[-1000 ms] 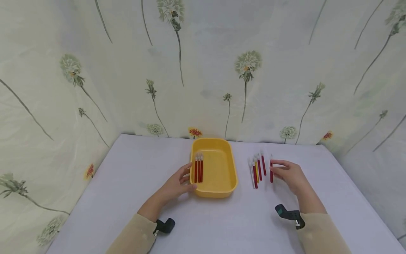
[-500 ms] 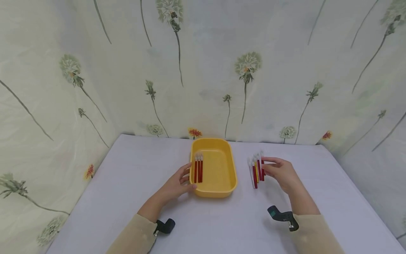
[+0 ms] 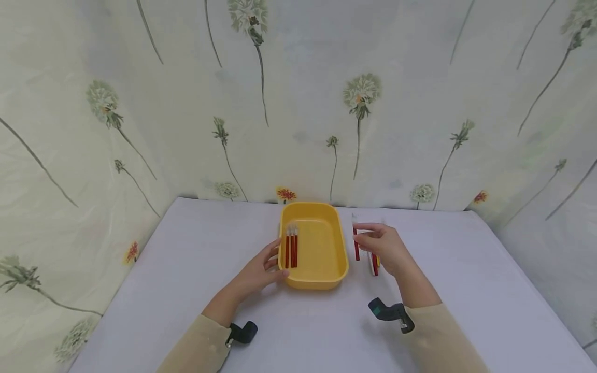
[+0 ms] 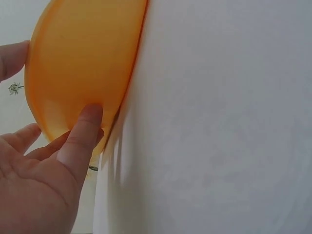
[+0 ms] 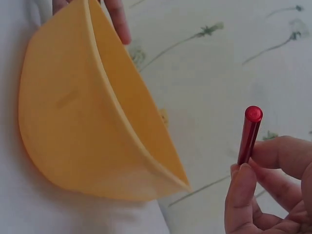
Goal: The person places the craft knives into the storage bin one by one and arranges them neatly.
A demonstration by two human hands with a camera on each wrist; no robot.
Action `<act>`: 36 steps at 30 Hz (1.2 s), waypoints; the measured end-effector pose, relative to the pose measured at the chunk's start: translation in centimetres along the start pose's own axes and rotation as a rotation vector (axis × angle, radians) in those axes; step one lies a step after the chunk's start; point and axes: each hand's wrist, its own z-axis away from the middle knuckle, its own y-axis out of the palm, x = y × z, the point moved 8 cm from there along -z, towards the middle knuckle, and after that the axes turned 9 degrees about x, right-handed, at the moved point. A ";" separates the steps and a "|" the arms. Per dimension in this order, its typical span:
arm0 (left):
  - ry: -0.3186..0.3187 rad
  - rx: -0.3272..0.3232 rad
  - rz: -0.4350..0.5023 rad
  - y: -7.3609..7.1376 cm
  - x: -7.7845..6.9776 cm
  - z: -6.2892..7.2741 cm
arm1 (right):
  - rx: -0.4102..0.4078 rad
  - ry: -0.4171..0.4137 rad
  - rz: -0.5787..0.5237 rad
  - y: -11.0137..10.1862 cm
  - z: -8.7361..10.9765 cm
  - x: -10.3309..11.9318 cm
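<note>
Head view: floral cloth backdrop (image 3: 289, 93) behind a white table (image 3: 303, 331); yellow tray (image 3: 322, 254) near the table's far edge. Left hand (image 3: 256, 272) rests its extended fingers and thumb against the tray's left side and near-left corner, not wrapped around it. Right hand (image 3: 387, 251) pinches one red stick (image 3: 357, 251) between thumb and fingertips, apart from the tray's right wall. Three red sticks (image 3: 291, 248) lie side by side in the tray, along its left.

Risks (judged): held stick could clip the right rim if carried too low, or swivel, since the pinch is narrow; a hard push by the left hand might slide the tray.

Obscured: right hand covers most of the loose sticks (image 3: 375, 265), so no count. Left wrist view cuts off the tray top; tray contents not visible from either wrist. Held stick's pale tip indistinct.
</note>
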 end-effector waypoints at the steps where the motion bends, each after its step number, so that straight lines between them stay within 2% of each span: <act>1: 0.001 0.000 -0.004 0.0 0.0 0.0 | 0.008 0.002 0.002 0.5 -0.2 0.2; 8: 0.019 0.005 -0.019 0.1 -0.2 0.2 | 0.048 -0.023 0.008 3.7 -1.5 1.8; 14: 0.032 0.015 -0.014 0.0 -0.4 0.1 | 0.075 -0.037 -0.053 6.0 -2.6 2.4; 23: -0.001 0.016 -0.019 -0.2 0.1 -0.1 | 0.094 -0.036 -0.066 9.2 -4.1 3.3; 31: 0.009 0.027 0.001 -0.2 0.2 -0.1 | 0.094 -0.071 -0.011 11.2 -6.4 2.9; 36: 0.012 0.028 -0.002 -0.3 0.2 -0.2 | 0.079 -0.045 0.031 11.6 -7.3 1.9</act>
